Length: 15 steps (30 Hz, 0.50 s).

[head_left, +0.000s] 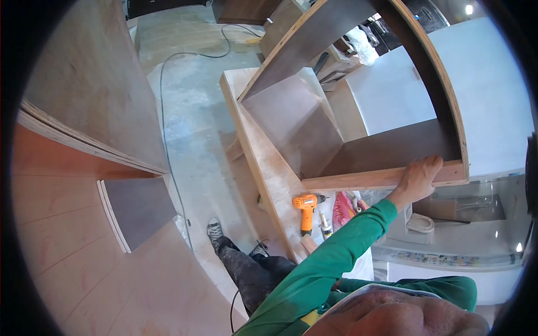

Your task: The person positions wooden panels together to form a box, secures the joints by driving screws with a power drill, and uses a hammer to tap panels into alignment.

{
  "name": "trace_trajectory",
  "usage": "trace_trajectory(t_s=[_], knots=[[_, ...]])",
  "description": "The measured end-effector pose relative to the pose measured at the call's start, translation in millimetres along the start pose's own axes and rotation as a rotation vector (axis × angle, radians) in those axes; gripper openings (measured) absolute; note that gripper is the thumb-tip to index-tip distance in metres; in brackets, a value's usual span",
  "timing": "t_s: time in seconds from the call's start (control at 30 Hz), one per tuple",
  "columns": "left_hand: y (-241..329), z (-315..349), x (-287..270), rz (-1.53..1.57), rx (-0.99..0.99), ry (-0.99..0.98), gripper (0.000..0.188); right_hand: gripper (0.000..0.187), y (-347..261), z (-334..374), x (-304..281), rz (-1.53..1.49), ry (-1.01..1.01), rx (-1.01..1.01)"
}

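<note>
My left hand (417, 178), in a green sleeve, is closed round the near wooden edge of an open cabinet carcass (381, 178), close to its right corner. The carcass has dark grey inner faces and bare plywood edges, and it rests tilted on a workbench (252, 140). My right sleeve (414, 285) passes behind my left arm, which hides nearly all of the right hand; its fingers do not show. Just below the carcass an orange cordless drill (305, 211) lies on the bench, beside a small tube-shaped tool (325, 225) and a pink packet (342, 211).
A large plywood panel (84, 84) stands at the left, above a reddish board surface (61, 224) and a grey panel piece (140, 210). A black cable (162, 112) runs along the floor near my shoe (215, 231). White panels (386, 89) lie beyond the carcass.
</note>
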<state>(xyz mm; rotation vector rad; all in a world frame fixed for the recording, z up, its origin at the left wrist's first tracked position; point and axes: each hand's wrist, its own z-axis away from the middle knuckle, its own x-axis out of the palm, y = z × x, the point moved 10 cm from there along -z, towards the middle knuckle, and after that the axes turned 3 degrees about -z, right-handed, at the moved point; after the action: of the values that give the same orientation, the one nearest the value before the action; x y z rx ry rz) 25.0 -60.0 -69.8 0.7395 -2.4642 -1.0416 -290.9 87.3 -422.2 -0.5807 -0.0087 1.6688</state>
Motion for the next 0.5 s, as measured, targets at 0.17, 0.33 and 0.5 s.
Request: trace_trajectory(t_s=[0.17, 0.33, 0.5], knots=[[8.5, 2.2, -4.9, 0.004, 0.009, 0.045, 0.051, 0.029, -7.3, 15.5, 0.0, -0.009, 0.021, 0.033], [3.7, 1.5, 1.1, 0.019, -0.016, -0.006, 0.051, 0.029, -13.7, 12.2, -9.8, -0.009, 0.037, 0.030], [7.7, 2.4, 3.5, -0.002, -0.022, -0.003, 0.052, 0.029, -25.5, 14.4, -20.9, -0.045, 0.045, 0.004]])
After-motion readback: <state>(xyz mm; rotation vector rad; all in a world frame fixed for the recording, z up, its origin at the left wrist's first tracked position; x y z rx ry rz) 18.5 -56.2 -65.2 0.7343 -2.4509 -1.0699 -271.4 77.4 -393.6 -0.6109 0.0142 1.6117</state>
